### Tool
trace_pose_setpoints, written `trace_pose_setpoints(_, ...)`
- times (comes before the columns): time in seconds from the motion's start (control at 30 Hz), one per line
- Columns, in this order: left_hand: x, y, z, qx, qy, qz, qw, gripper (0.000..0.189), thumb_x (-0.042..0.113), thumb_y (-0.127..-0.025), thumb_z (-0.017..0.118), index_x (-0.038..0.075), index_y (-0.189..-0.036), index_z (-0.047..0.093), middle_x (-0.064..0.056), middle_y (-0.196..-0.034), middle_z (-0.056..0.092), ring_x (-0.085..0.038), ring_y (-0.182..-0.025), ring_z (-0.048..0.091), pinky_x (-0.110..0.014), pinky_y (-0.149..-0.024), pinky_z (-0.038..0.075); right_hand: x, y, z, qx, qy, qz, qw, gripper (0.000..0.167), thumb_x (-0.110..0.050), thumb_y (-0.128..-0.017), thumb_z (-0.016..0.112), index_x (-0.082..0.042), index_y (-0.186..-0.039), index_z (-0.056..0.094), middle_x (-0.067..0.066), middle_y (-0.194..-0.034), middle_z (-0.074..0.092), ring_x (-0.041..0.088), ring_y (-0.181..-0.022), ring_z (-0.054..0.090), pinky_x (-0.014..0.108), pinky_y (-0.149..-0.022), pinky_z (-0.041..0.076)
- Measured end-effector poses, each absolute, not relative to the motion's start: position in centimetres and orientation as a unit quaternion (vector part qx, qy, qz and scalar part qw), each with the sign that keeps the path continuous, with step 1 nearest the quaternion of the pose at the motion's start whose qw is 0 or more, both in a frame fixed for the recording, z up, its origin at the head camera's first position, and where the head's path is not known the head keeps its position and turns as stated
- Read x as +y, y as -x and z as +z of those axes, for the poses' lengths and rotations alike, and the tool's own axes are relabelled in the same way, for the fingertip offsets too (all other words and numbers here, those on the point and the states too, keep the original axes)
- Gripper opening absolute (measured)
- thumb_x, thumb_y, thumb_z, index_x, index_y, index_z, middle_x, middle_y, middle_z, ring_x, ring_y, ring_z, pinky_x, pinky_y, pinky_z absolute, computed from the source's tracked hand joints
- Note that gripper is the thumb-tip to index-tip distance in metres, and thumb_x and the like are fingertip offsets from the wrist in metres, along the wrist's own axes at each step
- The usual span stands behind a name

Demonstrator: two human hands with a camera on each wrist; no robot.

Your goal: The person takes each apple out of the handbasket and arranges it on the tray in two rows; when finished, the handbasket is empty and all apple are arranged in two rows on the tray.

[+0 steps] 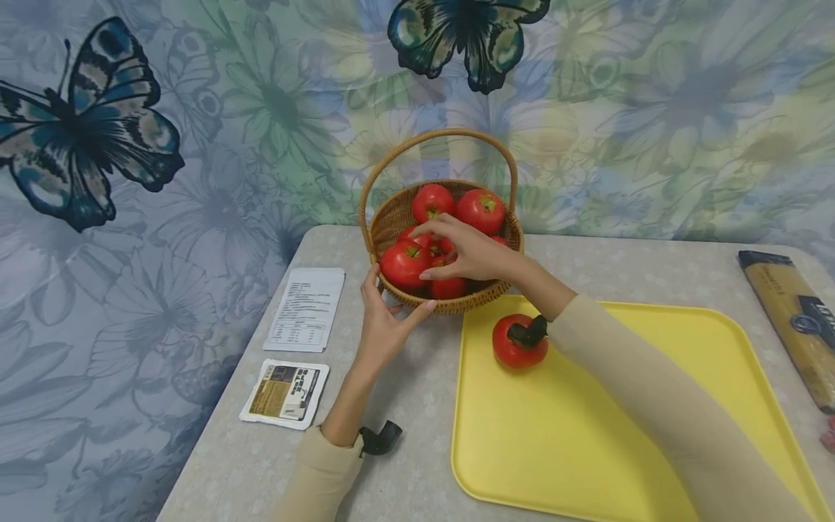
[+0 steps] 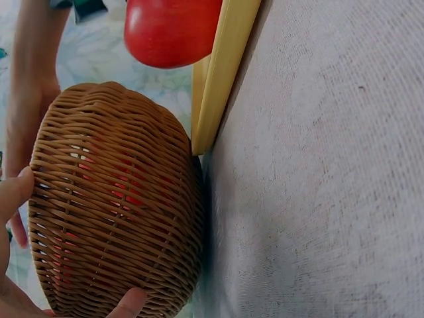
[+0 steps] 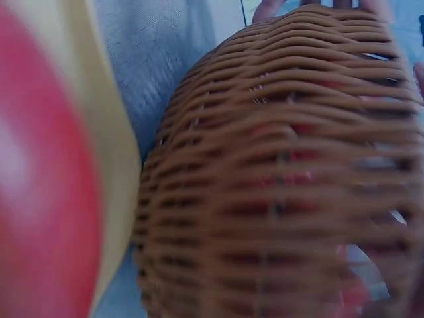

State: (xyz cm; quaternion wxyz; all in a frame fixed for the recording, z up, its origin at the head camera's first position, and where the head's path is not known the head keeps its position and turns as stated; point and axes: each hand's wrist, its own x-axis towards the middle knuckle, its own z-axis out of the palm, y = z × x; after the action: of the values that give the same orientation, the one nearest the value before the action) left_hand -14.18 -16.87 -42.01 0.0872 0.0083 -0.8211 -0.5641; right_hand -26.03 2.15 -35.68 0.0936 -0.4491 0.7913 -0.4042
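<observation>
A wicker basket with a tall handle stands on the table, several red tomatoes inside it. My left hand grips its left front side, thumb and fingers spread along the weave near the rim. Over the tomatoes is my right hand, reaching in from the right with its thumb and fingers apart and curved around the tomatoes in the middle. A gap shows between thumb and fingertips. In the left wrist view the basket's woven side fills the left half. One more tomato sits on the yellow tray, partly behind a black wrist device.
The yellow tray lies right of the basket, under my right forearm. Two flat packets, one white with print and one with a brown label, lie on the left. A long brown package is at the far right.
</observation>
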Motion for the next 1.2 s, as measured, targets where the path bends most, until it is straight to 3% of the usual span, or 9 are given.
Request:
trace_pose_setpoints(0.13,-16.8,14.0,-41.5,-0.818,-0.009,-0.569,0.083,0.11,0.042,-0.08,0.08,0.013,-0.155,0.004,-0.007,-0.16,0.007,-0.03,-0.148,0.018,-0.049,-0.1,0.048,0.5,27.0,-36.5,0.803,0.443,-0.379,0.124,0.065,-0.035,-0.083,0.079,-0.018,-0.139,0.05,0.011,-0.135,0.046,0.028,-0.114,0.051,0.047,-0.093,0.051)
trace_pose_setpoints(0.27,-16.8,14.2,-42.0,-0.817,-0.006,-0.569,0.089,0.112,0.045,-0.079,0.08,0.013,-0.155,0.004,-0.007,-0.16,0.008,-0.03,-0.148,0.018,-0.049,-0.099,0.049,-0.4,27.2,-37.1,0.818,0.435,-0.355,0.127,0.064,-0.035,-0.083,0.079,-0.022,-0.138,0.05,0.005,-0.139,0.046,0.021,-0.12,0.05,0.043,-0.1,0.046)
trace_pose_setpoints(0.43,-16.8,14.2,-42.1,-0.818,-0.006,-0.568,0.093,0.112,0.045,-0.079,0.08,0.013,-0.155,0.005,-0.008,-0.159,0.008,-0.03,-0.148,0.019,-0.048,-0.098,0.05,-1.0,27.3,-37.6,0.816,0.445,-0.356,0.095,0.062,-0.032,-0.081,0.081,-0.019,-0.134,0.052,0.001,-0.135,0.053,0.019,-0.126,0.049,0.043,-0.106,0.043)
trace_pose_setpoints(0.73,-16.7,14.2,-42.1,-0.824,-0.005,-0.558,0.095,0.112,0.046,-0.079,0.079,0.013,-0.155,0.004,-0.008,-0.16,0.008,-0.031,-0.148,0.018,-0.046,-0.097,0.05,0.4,26.9,-36.8,0.814,0.454,-0.361,0.037,0.059,-0.029,-0.079,0.083,-0.017,-0.131,0.056,0.001,-0.133,0.054,0.019,-0.124,0.05,0.043,-0.105,0.044)
trace_pose_setpoints(1.03,-16.5,14.1,-42.2,-0.823,-0.008,-0.559,0.102,0.112,0.044,-0.08,0.08,0.012,-0.155,0.004,-0.008,-0.159,0.009,-0.031,-0.147,0.02,-0.047,-0.097,0.05,8.3,24.5,-33.5,0.813,0.455,-0.36,-0.042,0.06,-0.022,-0.076,0.085,-0.016,-0.129,0.058,0.006,-0.131,0.053,0.022,-0.113,0.051,0.041,-0.087,0.052)
trace_pose_setpoints(1.2,-16.3,14.2,-42.2,-0.822,-0.009,-0.559,0.105,0.111,0.045,-0.079,0.08,0.013,-0.155,0.006,-0.008,-0.159,0.01,-0.031,-0.147,0.02,-0.046,-0.097,0.05,14.6,22.3,-32.2,0.831,0.45,-0.32,-0.07,0.063,-0.013,-0.072,0.087,-0.015,-0.128,0.058,0.006,-0.128,0.053,0.019,-0.109,0.053,0.032,-0.075,0.055)
